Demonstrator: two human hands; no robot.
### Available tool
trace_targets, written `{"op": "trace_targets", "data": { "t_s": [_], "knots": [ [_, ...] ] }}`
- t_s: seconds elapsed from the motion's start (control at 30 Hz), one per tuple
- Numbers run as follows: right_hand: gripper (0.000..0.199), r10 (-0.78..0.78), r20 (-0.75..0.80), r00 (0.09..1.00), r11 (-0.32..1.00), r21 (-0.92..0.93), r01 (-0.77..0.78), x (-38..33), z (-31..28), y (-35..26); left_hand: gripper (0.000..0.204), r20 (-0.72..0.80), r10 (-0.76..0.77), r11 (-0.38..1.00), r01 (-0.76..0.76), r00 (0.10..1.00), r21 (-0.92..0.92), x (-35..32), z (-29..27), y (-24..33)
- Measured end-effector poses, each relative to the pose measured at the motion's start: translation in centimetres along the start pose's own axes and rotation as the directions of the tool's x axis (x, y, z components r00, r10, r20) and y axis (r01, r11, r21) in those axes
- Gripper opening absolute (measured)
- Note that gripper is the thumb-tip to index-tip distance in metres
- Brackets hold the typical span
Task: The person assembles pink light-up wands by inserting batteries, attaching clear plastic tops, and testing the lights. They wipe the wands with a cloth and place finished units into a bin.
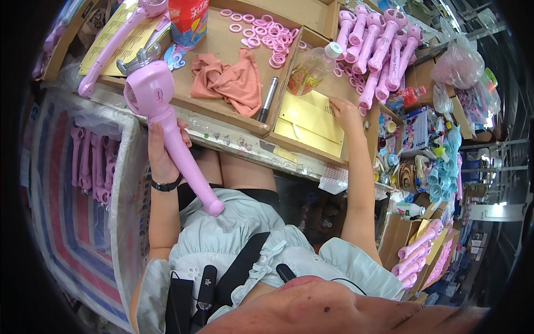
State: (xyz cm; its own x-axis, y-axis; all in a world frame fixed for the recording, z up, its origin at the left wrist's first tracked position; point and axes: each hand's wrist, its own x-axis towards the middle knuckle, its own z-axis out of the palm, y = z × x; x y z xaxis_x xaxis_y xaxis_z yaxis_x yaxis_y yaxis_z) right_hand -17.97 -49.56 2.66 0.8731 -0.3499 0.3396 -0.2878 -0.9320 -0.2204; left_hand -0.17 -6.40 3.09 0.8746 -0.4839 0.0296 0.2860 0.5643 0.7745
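My left hand (160,150) is closed around a pink toy wand (179,149). The wand has a bulky head with a silver crown-shaped top (140,60), and its handle slants down across my lap. On the right, my right hand (346,115) reaches to the upper right corner of some yellow sheets (306,125) in a cardboard tray. Its fingers are stretched out and touch the sheets' edge; nothing is visible in them. A clear bottle with a white cap (312,69) leans just above the sheets.
Pink rings (270,36), an orange cloth (228,80) and a marker pen (268,100) lie in the cardboard tray (245,123). Many pink wand parts (384,47) are piled at the far right. At left, a plastic-lined bin (125,183) contains more wand parts (94,161).
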Motion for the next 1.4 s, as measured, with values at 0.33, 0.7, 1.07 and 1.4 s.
{"op": "trace_targets", "data": {
  "t_s": [0.33, 0.7, 1.07, 1.4],
  "knots": [
    [0.016, 0.218, 0.156, 0.963, 0.913, 0.317, -0.258, -0.8, -1.3, 1.5, 0.052, -0.005, -0.017, 1.0, 0.017, 1.0, 0.006, -0.1, -0.3, 0.1],
    [0.012, 0.402, -0.094, 0.911, 0.701, 0.672, -0.24, -1.7, -2.4, 3.6, 0.052, 0.049, -0.033, 0.999, 0.033, 0.998, 0.001, -2.1, -2.6, 1.6],
    [0.014, -0.521, -0.594, 0.613, 0.843, -0.25, 0.475, 0.2, -6.9, -13.1, 0.046, 0.399, 0.147, 0.844, 0.095, 0.905, -0.527, -4.9, -4.5, 4.7],
    [0.012, -0.085, 0.392, 0.916, 0.065, 0.92, -0.388, -3.6, -2.7, -29.5, 0.036, 0.637, 0.032, 0.993, 0.051, 0.77, -0.11, -5.2, -1.6, 1.7]
  ]
}}
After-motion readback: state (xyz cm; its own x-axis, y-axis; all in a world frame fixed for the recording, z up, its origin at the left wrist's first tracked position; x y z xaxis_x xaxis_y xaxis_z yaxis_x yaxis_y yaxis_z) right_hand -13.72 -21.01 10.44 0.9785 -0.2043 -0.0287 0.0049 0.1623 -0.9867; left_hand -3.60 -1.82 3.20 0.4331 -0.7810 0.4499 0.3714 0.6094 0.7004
